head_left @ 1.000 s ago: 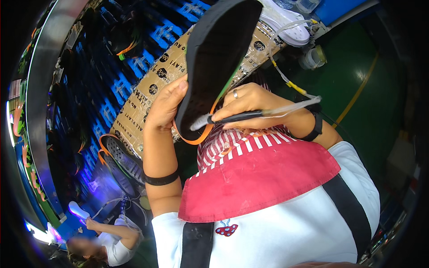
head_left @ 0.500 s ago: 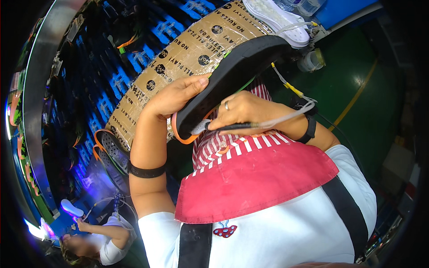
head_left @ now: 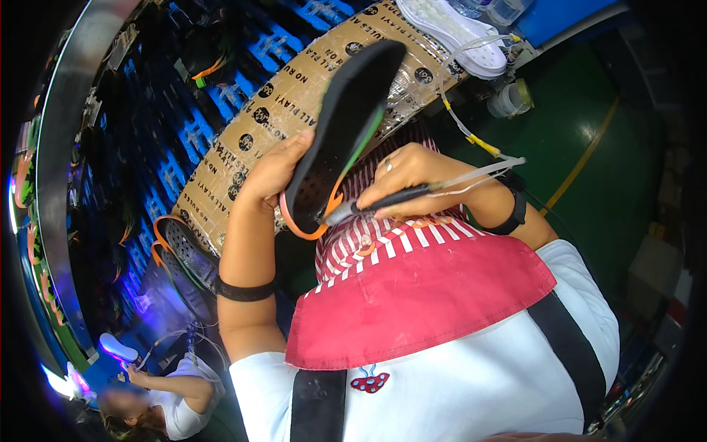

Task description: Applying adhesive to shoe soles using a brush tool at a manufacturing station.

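Note:
In my left hand [head_left: 276, 169] is a black shoe sole [head_left: 342, 125] with an orange rim at the near end and a green strip along one side. My left fingers close on its left edge, and it stands tilted with the far end up. My right hand [head_left: 416, 177] grips a brush [head_left: 398, 197] with a black handle, a pale grey tip and thin clear tubes at its back end. That tip is at the orange rim near the sole's near end; whether it touches cannot be made out.
Below the sole lies a plastic-wrapped cardboard sheet [head_left: 243, 136]. Dark perforated shoes [head_left: 184, 247] with orange straps are at its left. A white shoe [head_left: 471, 44] and a clear cup [head_left: 509, 101] are at the far right. At lower left, another person [head_left: 184, 398] holds a pale sole.
The sole has turned more upright, its far end swinging left, so more of its right side shows. My right hand and the brush have shifted slightly right, uncovering more of the handle.

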{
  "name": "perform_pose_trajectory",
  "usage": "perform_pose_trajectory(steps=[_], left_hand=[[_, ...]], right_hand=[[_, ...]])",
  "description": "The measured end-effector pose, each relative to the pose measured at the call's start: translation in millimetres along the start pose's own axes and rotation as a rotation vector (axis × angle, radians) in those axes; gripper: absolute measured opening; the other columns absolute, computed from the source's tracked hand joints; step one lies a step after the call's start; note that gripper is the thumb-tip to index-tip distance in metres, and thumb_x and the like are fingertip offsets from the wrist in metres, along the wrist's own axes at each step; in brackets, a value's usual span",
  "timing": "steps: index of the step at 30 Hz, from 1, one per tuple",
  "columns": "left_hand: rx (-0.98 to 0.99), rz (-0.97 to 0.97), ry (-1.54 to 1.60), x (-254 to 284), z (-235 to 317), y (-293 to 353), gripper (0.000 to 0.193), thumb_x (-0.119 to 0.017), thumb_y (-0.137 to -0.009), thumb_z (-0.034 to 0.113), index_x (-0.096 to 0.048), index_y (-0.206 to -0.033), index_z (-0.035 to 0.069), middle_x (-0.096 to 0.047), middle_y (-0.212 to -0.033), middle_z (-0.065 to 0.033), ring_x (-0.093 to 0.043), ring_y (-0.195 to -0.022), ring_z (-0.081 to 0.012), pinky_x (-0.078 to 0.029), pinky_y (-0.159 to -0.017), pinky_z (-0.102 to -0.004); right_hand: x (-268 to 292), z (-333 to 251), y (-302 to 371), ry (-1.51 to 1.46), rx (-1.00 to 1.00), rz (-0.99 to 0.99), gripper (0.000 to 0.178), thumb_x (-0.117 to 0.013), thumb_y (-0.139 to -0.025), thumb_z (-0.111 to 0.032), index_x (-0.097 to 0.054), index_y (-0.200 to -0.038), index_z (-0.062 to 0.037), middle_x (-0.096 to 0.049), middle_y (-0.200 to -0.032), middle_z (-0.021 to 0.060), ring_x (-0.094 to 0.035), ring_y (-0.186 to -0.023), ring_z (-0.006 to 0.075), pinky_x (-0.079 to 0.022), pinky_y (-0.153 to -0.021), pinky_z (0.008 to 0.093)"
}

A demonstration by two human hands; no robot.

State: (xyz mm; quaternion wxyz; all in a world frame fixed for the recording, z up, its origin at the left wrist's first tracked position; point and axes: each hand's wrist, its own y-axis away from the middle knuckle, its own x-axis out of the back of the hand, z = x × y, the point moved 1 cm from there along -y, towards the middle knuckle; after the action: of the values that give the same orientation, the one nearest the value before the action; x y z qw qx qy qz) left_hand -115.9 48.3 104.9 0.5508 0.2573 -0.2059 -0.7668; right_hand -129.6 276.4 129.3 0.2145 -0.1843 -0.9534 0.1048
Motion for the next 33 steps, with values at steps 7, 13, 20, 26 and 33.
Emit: perform_pose_trajectory(steps=[7, 13, 20, 26, 33], left_hand=[[-0.905, 0.026, 0.968, -0.7, -29.1, 4.4, 0.045, -0.039, -0.093, 0.032, -0.037, -0.132, 0.010, -0.045, -0.130, -0.0113, -0.035, -0.125, -0.0236, -0.019, -0.106, -0.0437], [-0.802, 0.227, 0.605, 28.3, -83.8, -5.3, 0.058, -0.049, -0.088, 0.034, -0.030, -0.135, 0.006, -0.037, -0.134, -0.0183, -0.038, -0.122, -0.0366, -0.029, -0.098, -0.0594], [-0.519, -0.113, 1.213, -27.7, -98.0, 17.3, 0.084, -0.040, -0.078, 0.064, -0.029, -0.136, 0.004, -0.036, -0.133, -0.0225, -0.038, -0.120, -0.0405, -0.034, -0.095, -0.0582], [-0.432, -0.105, 1.167, -47.8, -101.0, 8.4, 0.080, -0.035, -0.078, 0.063, -0.034, -0.132, 0.004, -0.047, -0.120, -0.0262, -0.053, -0.102, -0.0412, -0.047, -0.084, -0.0508], [-0.532, -0.241, 1.143, -51.8, -97.0, -19.9, 0.088, -0.041, -0.073, 0.072, -0.035, -0.132, 0.007, -0.049, -0.119, -0.0233, -0.051, -0.103, -0.0416, -0.045, -0.087, -0.0483]], right_hand=[[16.3, -5.0, 6.9, -0.210, -0.140, 0.542, 0.023, -0.069, -0.075, -0.007, -0.065, -0.096, 0.0012, -0.067, -0.086, 0.0097, -0.062, -0.077, 0.0121, -0.048, -0.070, 0.0233], [17.6, -7.9, 7.1, -0.475, -0.294, 0.612, 0.025, -0.066, -0.077, -0.005, -0.062, -0.101, 0.0029, -0.065, -0.087, 0.0083, -0.061, -0.076, 0.0109, -0.048, -0.071, 0.0215], [13.9, -1.9, 1.1, -0.564, -0.348, 0.708, 0.025, -0.066, -0.077, -0.007, -0.062, -0.100, 0.0034, -0.065, -0.084, 0.0071, -0.059, -0.074, 0.0088, -0.048, -0.068, 0.0210], [7.3, -0.9, -9.7, -0.395, -0.358, 0.767, 0.018, -0.064, -0.077, -0.005, -0.064, -0.093, 0.0020, -0.064, -0.080, 0.0050, -0.057, -0.069, 0.0060, -0.046, -0.061, 0.0198], [13.8, -11.6, -35.9, -0.277, -0.330, 0.952, 0.015, -0.063, -0.077, -0.004, -0.064, -0.091, 0.0033, -0.065, -0.076, 0.0048, -0.058, -0.068, 0.0063, -0.046, -0.060, 0.0195]])
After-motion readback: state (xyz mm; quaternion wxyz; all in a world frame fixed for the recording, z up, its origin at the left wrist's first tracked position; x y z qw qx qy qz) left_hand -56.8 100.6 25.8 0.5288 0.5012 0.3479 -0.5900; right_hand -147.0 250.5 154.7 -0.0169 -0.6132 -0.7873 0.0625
